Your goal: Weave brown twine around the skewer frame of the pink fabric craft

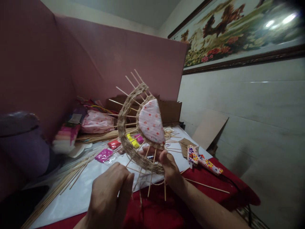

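My right hand point(168, 165) grips the lower edge of a half-woven basket frame point(133, 127), held upright over the table. The frame has a round base covered in pink dotted fabric point(151, 122), thin wooden sticks fanning out from it, and a band of jute twine woven around them. My left hand point(111, 192) is low in front, fingers pinched together on the loose twine strand point(140, 184) hanging below the frame.
A white sheet point(78, 190) lies over the red cloth point(214, 187). Bundled sticks point(59, 187), coloured packets point(105, 155), a floral glue gun point(202, 160), pink fabric bags point(96, 122) and cardboard boxes point(170, 111) sit around. Pink partition behind, tiled wall right.
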`<action>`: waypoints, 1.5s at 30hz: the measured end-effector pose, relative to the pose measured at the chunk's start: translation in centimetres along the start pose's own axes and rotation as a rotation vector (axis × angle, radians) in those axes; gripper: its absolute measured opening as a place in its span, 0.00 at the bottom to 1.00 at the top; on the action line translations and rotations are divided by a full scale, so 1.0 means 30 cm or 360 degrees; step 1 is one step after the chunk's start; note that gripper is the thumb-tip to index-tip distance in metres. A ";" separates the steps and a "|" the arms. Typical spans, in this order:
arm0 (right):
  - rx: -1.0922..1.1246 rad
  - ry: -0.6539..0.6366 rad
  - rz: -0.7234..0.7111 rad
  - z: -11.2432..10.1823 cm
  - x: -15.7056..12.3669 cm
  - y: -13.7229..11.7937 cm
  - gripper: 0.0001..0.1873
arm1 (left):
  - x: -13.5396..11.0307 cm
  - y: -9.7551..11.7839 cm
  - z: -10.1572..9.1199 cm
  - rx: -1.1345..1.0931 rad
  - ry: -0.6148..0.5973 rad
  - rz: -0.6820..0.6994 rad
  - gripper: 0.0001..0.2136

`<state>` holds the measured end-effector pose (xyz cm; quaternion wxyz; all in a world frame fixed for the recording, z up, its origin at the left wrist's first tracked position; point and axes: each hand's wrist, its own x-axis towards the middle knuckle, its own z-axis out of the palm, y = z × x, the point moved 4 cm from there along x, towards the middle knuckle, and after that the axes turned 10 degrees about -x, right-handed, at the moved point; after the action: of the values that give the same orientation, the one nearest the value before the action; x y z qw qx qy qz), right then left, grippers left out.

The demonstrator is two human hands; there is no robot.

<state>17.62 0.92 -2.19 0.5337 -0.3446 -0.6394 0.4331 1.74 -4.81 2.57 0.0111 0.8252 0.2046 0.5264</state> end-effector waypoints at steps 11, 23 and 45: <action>0.0042 0.0335 -0.0151 -0.035 0.000 -0.073 0.28 | -0.035 -0.092 0.063 -0.0633 -0.0248 -0.1028 0.08; 0.0361 0.0452 0.0056 0.000 0.016 -0.092 0.27 | -0.058 -0.103 0.118 -0.1612 -0.0087 -0.1301 0.12; 0.0845 0.0260 0.0448 0.116 -0.011 -0.070 0.24 | -0.051 -0.097 0.110 -0.1887 0.0273 -0.1717 0.09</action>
<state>14.32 -0.82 -0.58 0.5895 -0.3120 -0.4048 0.6255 3.12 -2.02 -0.92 0.6841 0.4262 0.2616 0.5309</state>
